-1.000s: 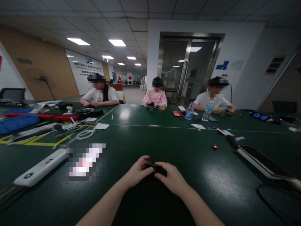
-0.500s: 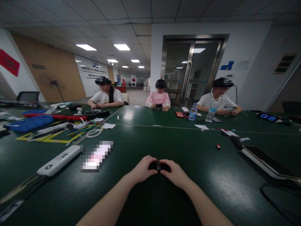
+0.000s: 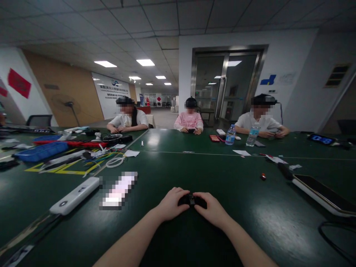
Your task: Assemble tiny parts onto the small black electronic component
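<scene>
A small black object with a lighter middle part lies between my two hands, just above the green table or on it; which of the two I cannot tell. My left hand grips its left end between thumb and fingers. Around its right end are the thumb and fingers of my right hand. The palms hide parts of both ends.
A blurred bright phone-like item and a white power strip lie to the left. Further left are a blue tray and cables. At right are a small red item and a dark-screened device. Three people sit opposite.
The whole view has shifted slightly, so the scene sits a little lower and further right. Both hands keep their hold on the black object. The person opposite in pink has lowered a dark item.
</scene>
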`<state>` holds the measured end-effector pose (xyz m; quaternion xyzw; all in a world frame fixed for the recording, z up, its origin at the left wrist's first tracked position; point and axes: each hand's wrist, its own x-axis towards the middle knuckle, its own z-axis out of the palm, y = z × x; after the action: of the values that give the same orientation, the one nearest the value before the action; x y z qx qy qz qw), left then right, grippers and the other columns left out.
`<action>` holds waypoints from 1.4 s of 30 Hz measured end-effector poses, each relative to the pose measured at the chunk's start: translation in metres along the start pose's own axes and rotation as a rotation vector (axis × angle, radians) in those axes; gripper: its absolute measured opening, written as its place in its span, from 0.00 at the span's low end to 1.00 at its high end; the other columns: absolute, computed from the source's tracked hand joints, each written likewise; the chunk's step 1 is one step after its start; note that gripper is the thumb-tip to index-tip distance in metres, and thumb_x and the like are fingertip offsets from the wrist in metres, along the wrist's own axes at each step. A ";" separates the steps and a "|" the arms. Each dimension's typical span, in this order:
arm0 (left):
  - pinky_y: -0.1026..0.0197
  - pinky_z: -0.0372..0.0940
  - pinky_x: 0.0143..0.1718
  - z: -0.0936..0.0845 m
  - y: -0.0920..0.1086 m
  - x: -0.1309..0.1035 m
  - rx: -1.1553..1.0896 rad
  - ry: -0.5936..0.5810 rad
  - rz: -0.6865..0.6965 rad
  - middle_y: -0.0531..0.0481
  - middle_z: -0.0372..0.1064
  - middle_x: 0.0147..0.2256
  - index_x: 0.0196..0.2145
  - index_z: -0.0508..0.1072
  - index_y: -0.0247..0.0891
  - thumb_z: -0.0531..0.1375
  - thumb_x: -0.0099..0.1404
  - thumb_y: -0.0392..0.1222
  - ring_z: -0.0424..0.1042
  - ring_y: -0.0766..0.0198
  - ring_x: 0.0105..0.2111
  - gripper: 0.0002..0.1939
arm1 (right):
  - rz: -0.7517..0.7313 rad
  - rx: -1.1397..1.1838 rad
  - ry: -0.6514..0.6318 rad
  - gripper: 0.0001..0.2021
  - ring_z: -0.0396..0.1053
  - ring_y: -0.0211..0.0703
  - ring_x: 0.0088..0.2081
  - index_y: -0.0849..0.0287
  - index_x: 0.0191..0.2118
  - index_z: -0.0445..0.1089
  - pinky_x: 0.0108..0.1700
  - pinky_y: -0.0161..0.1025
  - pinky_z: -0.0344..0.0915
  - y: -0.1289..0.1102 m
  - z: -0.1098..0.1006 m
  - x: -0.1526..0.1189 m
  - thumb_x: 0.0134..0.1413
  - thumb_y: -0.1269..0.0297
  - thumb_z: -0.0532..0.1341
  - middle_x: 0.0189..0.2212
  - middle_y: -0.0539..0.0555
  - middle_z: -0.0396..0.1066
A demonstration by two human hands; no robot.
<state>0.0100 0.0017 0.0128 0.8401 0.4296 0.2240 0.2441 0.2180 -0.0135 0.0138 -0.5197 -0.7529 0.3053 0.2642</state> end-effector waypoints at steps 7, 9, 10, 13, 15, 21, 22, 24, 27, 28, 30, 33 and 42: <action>0.55 0.57 0.49 0.001 -0.006 -0.006 -0.083 -0.004 -0.017 0.46 0.65 0.46 0.49 0.66 0.43 0.61 0.56 0.40 0.62 0.55 0.47 0.22 | -0.006 0.031 -0.005 0.19 0.65 0.45 0.48 0.52 0.48 0.66 0.51 0.44 0.61 0.002 0.000 -0.005 0.47 0.66 0.60 0.45 0.52 0.67; 0.53 0.56 0.50 0.002 -0.007 -0.005 -0.096 -0.002 -0.033 0.46 0.64 0.48 0.51 0.65 0.43 0.62 0.54 0.40 0.61 0.54 0.48 0.26 | -0.009 0.022 0.006 0.19 0.65 0.45 0.48 0.52 0.48 0.66 0.51 0.44 0.60 0.002 0.000 -0.005 0.47 0.67 0.60 0.45 0.52 0.67; 0.53 0.56 0.51 0.002 -0.007 -0.005 -0.097 -0.007 -0.039 0.46 0.64 0.48 0.51 0.65 0.43 0.62 0.54 0.40 0.61 0.54 0.48 0.26 | -0.007 0.022 0.018 0.19 0.65 0.45 0.48 0.52 0.48 0.66 0.51 0.44 0.60 0.002 0.001 -0.005 0.47 0.67 0.59 0.45 0.52 0.67; 0.53 0.57 0.50 0.004 -0.009 -0.005 -0.090 -0.028 -0.039 0.46 0.66 0.47 0.48 0.67 0.43 0.61 0.55 0.39 0.62 0.54 0.47 0.22 | -0.018 0.037 0.018 0.19 0.65 0.46 0.48 0.51 0.47 0.67 0.50 0.44 0.60 0.000 0.002 -0.006 0.46 0.68 0.59 0.45 0.52 0.68; 0.53 0.56 0.51 0.006 -0.010 -0.004 -0.077 -0.016 -0.031 0.46 0.65 0.48 0.49 0.66 0.44 0.59 0.56 0.39 0.62 0.54 0.48 0.21 | -0.050 0.037 0.024 0.18 0.64 0.46 0.48 0.50 0.46 0.68 0.51 0.44 0.59 -0.002 0.002 -0.006 0.46 0.68 0.60 0.44 0.51 0.69; 0.51 0.55 0.53 0.008 -0.009 -0.002 -0.040 -0.015 -0.061 0.45 0.64 0.50 0.51 0.65 0.44 0.60 0.55 0.39 0.60 0.52 0.50 0.24 | -0.011 -0.021 0.039 0.15 0.63 0.47 0.48 0.49 0.40 0.71 0.51 0.45 0.57 -0.007 0.006 -0.003 0.42 0.65 0.64 0.45 0.51 0.68; 0.51 0.55 0.53 0.009 -0.009 -0.001 -0.036 -0.011 -0.067 0.46 0.65 0.50 0.51 0.65 0.44 0.60 0.55 0.38 0.61 0.53 0.50 0.24 | -0.004 -0.036 0.041 0.14 0.63 0.47 0.47 0.49 0.40 0.71 0.50 0.45 0.57 -0.008 0.007 -0.002 0.43 0.65 0.64 0.45 0.50 0.68; 0.50 0.55 0.52 0.009 -0.008 -0.001 -0.032 -0.002 -0.074 0.46 0.66 0.49 0.49 0.66 0.45 0.59 0.55 0.38 0.61 0.53 0.50 0.22 | 0.003 -0.067 0.044 0.12 0.64 0.47 0.47 0.49 0.38 0.71 0.49 0.44 0.57 -0.009 0.008 -0.001 0.44 0.65 0.64 0.44 0.49 0.69; 0.50 0.55 0.52 0.009 -0.008 0.000 -0.043 0.003 -0.075 0.46 0.66 0.49 0.50 0.66 0.44 0.59 0.55 0.39 0.62 0.52 0.50 0.23 | 0.010 -0.094 0.033 0.11 0.63 0.47 0.47 0.49 0.37 0.71 0.49 0.45 0.56 -0.011 0.009 0.000 0.44 0.65 0.64 0.44 0.49 0.69; 0.50 0.55 0.52 0.009 -0.008 0.000 -0.049 0.003 -0.077 0.46 0.65 0.50 0.51 0.66 0.44 0.59 0.55 0.39 0.62 0.51 0.50 0.24 | 0.011 -0.097 0.027 0.11 0.63 0.46 0.47 0.49 0.37 0.71 0.49 0.45 0.57 -0.012 0.008 0.000 0.44 0.65 0.64 0.44 0.49 0.69; 0.51 0.56 0.51 0.009 -0.008 -0.001 -0.052 0.000 -0.078 0.46 0.66 0.49 0.50 0.66 0.44 0.60 0.55 0.40 0.62 0.51 0.50 0.23 | 0.006 -0.099 0.017 0.11 0.63 0.46 0.48 0.49 0.38 0.70 0.49 0.45 0.57 -0.013 0.007 -0.001 0.45 0.65 0.64 0.45 0.49 0.68; 0.51 0.56 0.51 0.008 -0.006 -0.001 -0.044 -0.001 -0.078 0.47 0.66 0.48 0.49 0.67 0.44 0.59 0.56 0.39 0.62 0.52 0.49 0.21 | -0.013 -0.100 0.008 0.11 0.62 0.46 0.48 0.50 0.38 0.70 0.50 0.44 0.57 -0.014 0.005 -0.003 0.46 0.66 0.63 0.46 0.50 0.68; 0.53 0.57 0.50 0.006 -0.004 -0.001 -0.052 0.000 -0.079 0.47 0.66 0.48 0.48 0.67 0.43 0.60 0.55 0.39 0.63 0.54 0.48 0.21 | -0.002 0.124 0.073 0.10 0.63 0.43 0.48 0.52 0.38 0.68 0.51 0.41 0.58 -0.005 0.003 -0.001 0.47 0.68 0.61 0.44 0.50 0.67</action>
<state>0.0105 0.0015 0.0056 0.8159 0.4563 0.2254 0.2744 0.2129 -0.0169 0.0152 -0.5126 -0.7229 0.3318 0.3235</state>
